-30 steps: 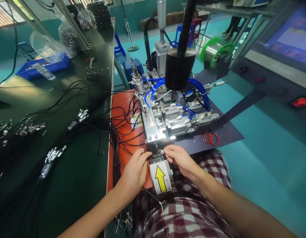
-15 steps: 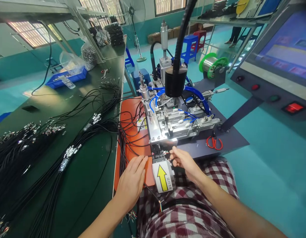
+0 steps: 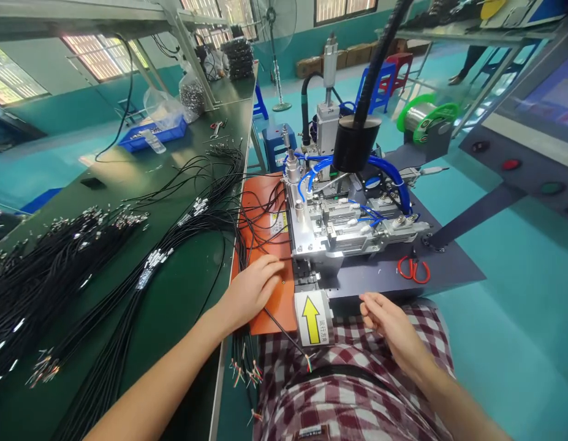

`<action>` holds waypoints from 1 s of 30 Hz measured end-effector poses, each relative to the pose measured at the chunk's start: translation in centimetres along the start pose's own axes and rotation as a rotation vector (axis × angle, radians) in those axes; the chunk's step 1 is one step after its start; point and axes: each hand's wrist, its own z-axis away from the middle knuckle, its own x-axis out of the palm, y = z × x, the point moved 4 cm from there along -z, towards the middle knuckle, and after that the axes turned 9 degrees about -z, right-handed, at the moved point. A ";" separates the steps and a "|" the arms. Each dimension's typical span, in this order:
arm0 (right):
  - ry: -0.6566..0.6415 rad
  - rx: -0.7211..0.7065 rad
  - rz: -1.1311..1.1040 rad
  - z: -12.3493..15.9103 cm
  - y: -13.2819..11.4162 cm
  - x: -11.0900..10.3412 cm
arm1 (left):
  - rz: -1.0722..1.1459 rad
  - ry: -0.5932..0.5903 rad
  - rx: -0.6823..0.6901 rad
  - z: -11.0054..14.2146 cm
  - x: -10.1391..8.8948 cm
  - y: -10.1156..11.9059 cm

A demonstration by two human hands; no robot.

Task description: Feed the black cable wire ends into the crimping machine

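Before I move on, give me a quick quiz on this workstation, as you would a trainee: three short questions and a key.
1. True or false: the red-handled tool lies on the dark base plate.
2. Which hand is over the orange board?
a) the left hand
b) the right hand
c) neither
3. Fill in the colour: the wire spool beyond the base plate has ____ rims.

Key: 1 true; 2 a; 3 green.
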 end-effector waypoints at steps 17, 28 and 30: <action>-0.185 -0.313 0.311 2.1 -5.4 7.0 | 0.187 -0.105 0.075 0.1 -0.1 3.3; -0.224 -0.206 0.108 0.9 -5.8 6.6 | 0.876 -0.236 -0.158 -3.3 1.4 5.3; -0.243 -0.154 0.012 0.7 -5.7 6.5 | 1.009 -0.263 -0.252 -2.8 2.5 5.1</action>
